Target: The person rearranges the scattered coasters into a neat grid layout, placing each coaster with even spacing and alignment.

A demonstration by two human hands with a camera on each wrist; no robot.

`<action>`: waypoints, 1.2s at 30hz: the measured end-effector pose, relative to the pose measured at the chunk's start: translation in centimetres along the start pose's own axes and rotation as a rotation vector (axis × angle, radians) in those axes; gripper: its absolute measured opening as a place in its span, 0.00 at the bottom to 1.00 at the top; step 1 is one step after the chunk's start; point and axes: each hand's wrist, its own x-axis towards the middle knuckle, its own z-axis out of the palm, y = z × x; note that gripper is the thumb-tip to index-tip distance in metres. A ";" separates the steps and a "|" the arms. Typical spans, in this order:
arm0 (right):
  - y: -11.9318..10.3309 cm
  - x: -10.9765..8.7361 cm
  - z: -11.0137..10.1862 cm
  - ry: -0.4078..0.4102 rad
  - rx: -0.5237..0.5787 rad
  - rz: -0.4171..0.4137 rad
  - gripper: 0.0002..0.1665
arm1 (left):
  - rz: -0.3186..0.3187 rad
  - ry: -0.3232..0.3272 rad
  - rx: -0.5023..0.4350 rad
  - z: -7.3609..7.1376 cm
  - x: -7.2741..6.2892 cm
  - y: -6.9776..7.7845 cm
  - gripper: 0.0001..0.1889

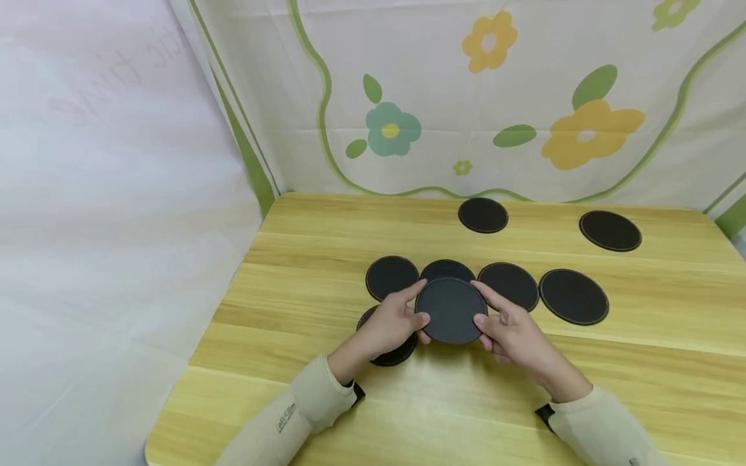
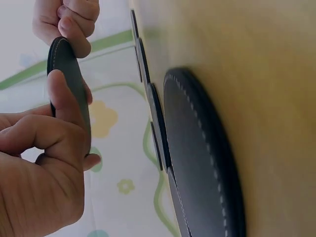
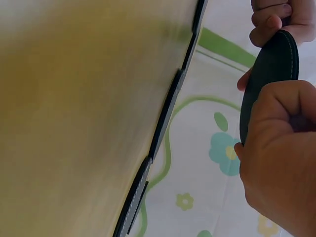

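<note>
A round black coaster [image 1: 451, 312] with a stitched edge is held up above the table between both hands. My left hand [image 1: 389, 325] pinches its left edge, thumb on the near face. On the opposite edge, my right hand [image 1: 514, 333] pinches it in the same way. Behind it, a coaster [image 1: 447, 266] on the table is partly covered. Another coaster [image 1: 401, 353] lies beneath my left hand and wrist, partly hidden; the left wrist view shows a thick stitched coaster [image 2: 190, 148] close up. The wrist views show the held coaster tilted and off the tabletop.
In the row lie a left coaster [image 1: 392, 278] and two right ones, a nearer coaster [image 1: 509, 286] and an outer coaster [image 1: 574, 296]. Farther back are a coaster [image 1: 483, 215] and a right-hand coaster [image 1: 610, 230]. A flowered cloth [image 1: 431, 65] hangs behind the wooden table [image 1: 280, 310].
</note>
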 end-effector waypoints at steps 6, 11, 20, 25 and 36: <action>0.3 -1.2 0.7 -0.015 -0.036 0.055 0.39 | -0.077 -0.045 0.167 0.5 -0.9 0.0 0.35; 0.7 -1.6 0.9 -0.034 -0.086 0.123 0.39 | -0.146 -0.095 0.285 1.2 -1.1 -0.1 0.35; 2.0 -1.5 1.1 -0.089 -0.125 0.220 0.37 | -0.196 -0.200 0.622 2.0 -1.5 -0.1 0.36; 2.5 -1.2 1.1 -0.083 -0.161 0.231 0.36 | -0.184 -0.190 0.730 2.4 -1.3 -0.1 0.36; 2.6 -0.8 1.1 -0.051 -0.330 0.256 0.38 | -0.180 -0.194 0.777 2.8 -0.4 -0.3 0.37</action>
